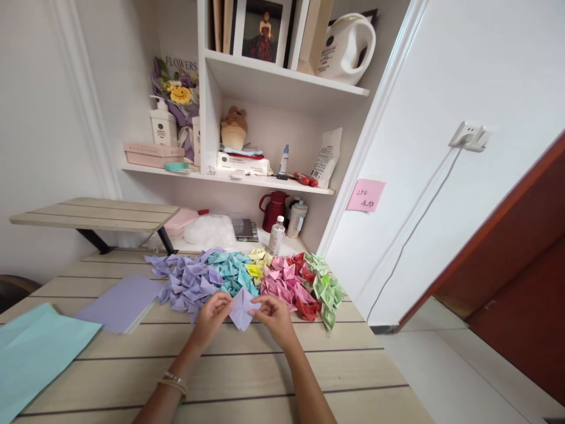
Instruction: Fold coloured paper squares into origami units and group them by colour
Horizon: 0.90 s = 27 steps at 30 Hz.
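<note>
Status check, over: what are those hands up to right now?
Left hand and right hand both pinching lilac folded paper. Held over table. Coloured folded pieces heaped close behind, none blocking.

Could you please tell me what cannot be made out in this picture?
Head view:
1. Lilac piece: its side corners are hidden by the fingers of the left hand and right hand.
2. Pink note: writing too small to read.
3. Teal sheet: cut off by the left edge.
</note>
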Available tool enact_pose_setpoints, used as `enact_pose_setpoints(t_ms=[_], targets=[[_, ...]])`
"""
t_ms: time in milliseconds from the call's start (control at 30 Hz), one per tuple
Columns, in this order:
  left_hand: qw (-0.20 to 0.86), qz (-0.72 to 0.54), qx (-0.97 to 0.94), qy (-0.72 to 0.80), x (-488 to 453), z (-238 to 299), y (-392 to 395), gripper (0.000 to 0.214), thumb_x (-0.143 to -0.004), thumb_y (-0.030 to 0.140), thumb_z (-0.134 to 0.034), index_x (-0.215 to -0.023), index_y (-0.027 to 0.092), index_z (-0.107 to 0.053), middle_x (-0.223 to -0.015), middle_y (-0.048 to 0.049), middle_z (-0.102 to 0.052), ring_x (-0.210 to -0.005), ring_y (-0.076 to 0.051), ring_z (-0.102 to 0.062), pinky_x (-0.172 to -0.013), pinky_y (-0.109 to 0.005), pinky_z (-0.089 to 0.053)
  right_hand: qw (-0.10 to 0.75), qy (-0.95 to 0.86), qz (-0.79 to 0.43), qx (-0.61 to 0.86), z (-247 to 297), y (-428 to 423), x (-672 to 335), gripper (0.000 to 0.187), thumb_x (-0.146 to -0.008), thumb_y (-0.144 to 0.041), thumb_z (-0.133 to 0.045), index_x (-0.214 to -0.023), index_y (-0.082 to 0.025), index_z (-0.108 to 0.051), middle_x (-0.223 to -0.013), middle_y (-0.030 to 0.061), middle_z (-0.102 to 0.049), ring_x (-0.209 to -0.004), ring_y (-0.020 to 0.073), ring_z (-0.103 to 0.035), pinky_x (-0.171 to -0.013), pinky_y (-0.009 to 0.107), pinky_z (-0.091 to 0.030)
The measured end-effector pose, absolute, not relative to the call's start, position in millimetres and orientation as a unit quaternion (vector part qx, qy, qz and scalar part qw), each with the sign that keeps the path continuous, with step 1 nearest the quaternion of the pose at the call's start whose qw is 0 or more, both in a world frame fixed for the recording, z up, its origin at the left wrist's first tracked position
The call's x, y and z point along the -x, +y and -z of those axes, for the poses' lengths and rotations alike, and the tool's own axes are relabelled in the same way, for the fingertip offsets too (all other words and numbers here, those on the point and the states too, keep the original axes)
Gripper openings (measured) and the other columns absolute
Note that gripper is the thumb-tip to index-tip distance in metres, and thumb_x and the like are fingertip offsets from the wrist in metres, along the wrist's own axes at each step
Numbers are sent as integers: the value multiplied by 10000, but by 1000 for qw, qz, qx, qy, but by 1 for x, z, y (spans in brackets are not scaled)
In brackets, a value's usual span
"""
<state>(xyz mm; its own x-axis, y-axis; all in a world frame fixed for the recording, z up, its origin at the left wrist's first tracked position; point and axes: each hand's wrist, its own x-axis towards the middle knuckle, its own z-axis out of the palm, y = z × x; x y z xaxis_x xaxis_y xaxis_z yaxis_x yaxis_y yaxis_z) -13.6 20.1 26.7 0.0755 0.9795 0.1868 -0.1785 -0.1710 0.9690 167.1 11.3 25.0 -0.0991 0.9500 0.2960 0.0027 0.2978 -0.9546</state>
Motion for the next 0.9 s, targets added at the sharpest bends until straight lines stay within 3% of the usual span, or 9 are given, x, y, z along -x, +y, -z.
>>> enact_pose_setpoints(t_ms=[100,200,333,567,700,900], targets=[[514,-546,-534,392,16,-24,21,189,-609,276,-680,-740,147,-637,-694,-22,-673,-675,-168,-624,-610,-242,-491,528,-628,-406,403,-27,10,-168,248,-618,-279,-708,-831,-162,-660,-681,5,-611,-575,111,-520,-470,182,-392],[540,-529,-533,380,15,-21,21,350,-555,269,-723,-869,138,-644,-799,-63,-700,-731,-207,-641,-663,-298,-506,516,-658,-363,410,-28,9,-169,308,-637,-275,-694,-930,-189,-654,-839,38,-652,-661,143,-564,-521,211,-441],[514,-533,-551,384,13,-18,21,441,-527,269,-741,-936,140,-638,-911,-89,-693,-784,-226,-641,-679,-314,-510,495,-700,-294,423,-28,10,-172,288,-708,-288,-635,-985,-210,-654,-835,49,-662,-661,154,-584,-556,241,-470],[381,-502,-633,449,18,-15,24,222,-608,332,-685,-748,160,-692,-696,-44,-685,-678,-190,-619,-624,-260,-491,516,-717,-225,411,-29,9,-173,163,-760,-293,-595,-860,-223,-704,-772,59,-673,-715,181,-607,-573,248,-474],[459,-514,-567,452,16,-13,26,266,-596,360,-690,-746,140,-679,-575,-18,-666,-526,-161,-602,-529,-251,-484,525,-714,-227,405,-30,7,-169,171,-758,-304,-595,-852,-216,-707,-748,60,-678,-691,176,-612,-562,243,-482],[532,-539,-504,415,13,-13,26,382,-583,344,-710,-897,137,-639,-677,-38,-704,-661,-193,-648,-666,-291,-497,517,-704,-253,416,-31,4,-163,229,-724,-303,-625,-921,-210,-692,-818,75,-679,-697,187,-619,-566,260,-506]])
